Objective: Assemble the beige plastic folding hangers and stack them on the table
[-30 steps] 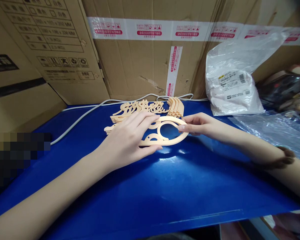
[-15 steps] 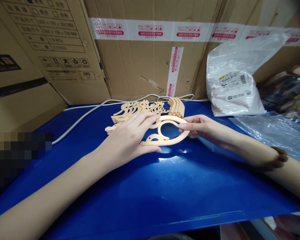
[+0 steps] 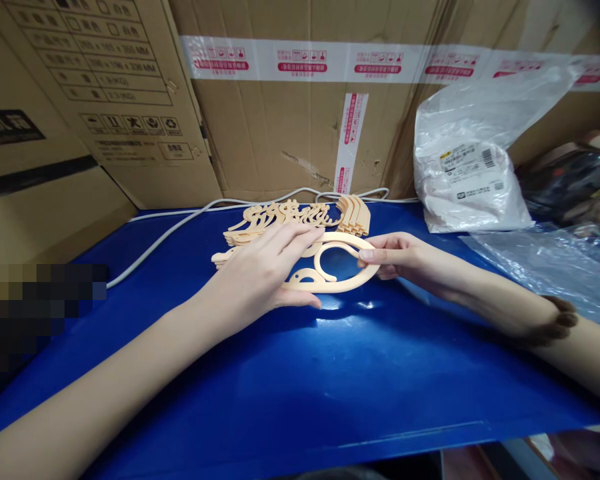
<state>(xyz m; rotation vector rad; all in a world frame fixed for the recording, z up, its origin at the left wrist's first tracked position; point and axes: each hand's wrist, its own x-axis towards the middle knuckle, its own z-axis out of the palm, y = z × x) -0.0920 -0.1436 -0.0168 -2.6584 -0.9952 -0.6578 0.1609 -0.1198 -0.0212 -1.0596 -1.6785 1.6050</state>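
A beige plastic folding clothes hanger [image 3: 336,287] is held just above the blue tabletop, its curved hook folded inside the oval outline. Pinched between thumb and fingers of my right hand [image 3: 405,259] is the hanger's right end. My left hand [image 3: 253,272] wraps over the left end, fingers along the top and thumb below, hiding that end. Behind the hands lies a pile of loose beige hook pieces [image 3: 290,212]. To its right several curved beige hanger arms [image 3: 355,212] are nested together. More flat beige pieces [image 3: 221,257] show partly beyond my left hand.
Cardboard boxes [image 3: 280,133] stand along the back and left of the blue table [image 3: 300,387]. A white cable [image 3: 153,250] runs along the rear edge. At right sit a white plastic bag [image 3: 473,187] with labels and a clear plastic sheet [image 3: 545,267].
Both hands keep their hold on the hanger. It has tipped very slightly, and my left hand has shifted a little; otherwise the scene looks the same.
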